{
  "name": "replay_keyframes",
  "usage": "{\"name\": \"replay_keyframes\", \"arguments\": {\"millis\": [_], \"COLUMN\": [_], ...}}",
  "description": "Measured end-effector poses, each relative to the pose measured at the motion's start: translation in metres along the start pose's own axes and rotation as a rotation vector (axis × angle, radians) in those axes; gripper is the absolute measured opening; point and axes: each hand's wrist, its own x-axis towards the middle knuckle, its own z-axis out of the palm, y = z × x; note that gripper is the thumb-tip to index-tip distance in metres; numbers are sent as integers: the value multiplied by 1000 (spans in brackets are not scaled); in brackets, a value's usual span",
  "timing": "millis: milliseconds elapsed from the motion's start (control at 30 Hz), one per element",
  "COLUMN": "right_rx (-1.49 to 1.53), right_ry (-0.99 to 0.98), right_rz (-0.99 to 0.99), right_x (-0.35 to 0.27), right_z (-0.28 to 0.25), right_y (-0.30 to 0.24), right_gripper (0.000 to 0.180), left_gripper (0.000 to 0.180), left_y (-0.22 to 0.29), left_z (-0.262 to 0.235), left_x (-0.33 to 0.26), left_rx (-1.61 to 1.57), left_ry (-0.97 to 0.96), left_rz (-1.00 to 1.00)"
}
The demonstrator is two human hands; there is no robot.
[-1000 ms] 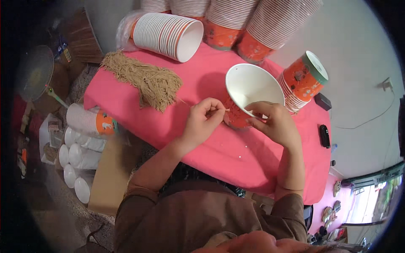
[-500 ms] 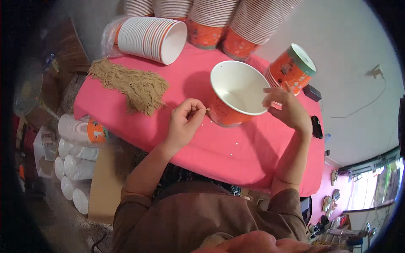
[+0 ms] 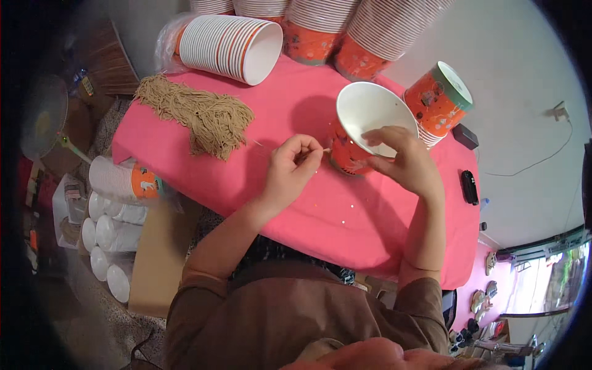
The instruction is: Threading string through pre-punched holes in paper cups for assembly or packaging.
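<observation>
An orange paper cup with a white inside stands tilted on the pink table. My right hand grips its rim and side. My left hand pinches a thin tan string and holds its end against the cup's outer wall. A bundle of the same tan strings lies on the pink cloth to the left.
A lying stack of cups and upright stacks line the far edge. Another orange cup stack lies to the right, near two small black objects. White cup stacks and a cardboard box sit below the table's left side.
The cup has been turned and tilted in my right hand, and my left hand has brought the string's end up against its side.
</observation>
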Motion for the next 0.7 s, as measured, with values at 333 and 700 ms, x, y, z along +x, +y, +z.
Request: {"name": "replay_keyframes", "arguments": {"millis": [333, 700], "right_rx": [156, 243], "right_ry": [68, -161], "right_rz": [76, 144], "right_x": [5, 24], "right_z": [8, 1], "right_y": [3, 8], "right_gripper": [19, 16], "left_gripper": [6, 7], "left_y": [4, 3], "left_z": [29, 37], "left_x": [22, 25], "left_rx": [97, 160], "left_ry": [19, 36], "left_rz": [151, 165]}}
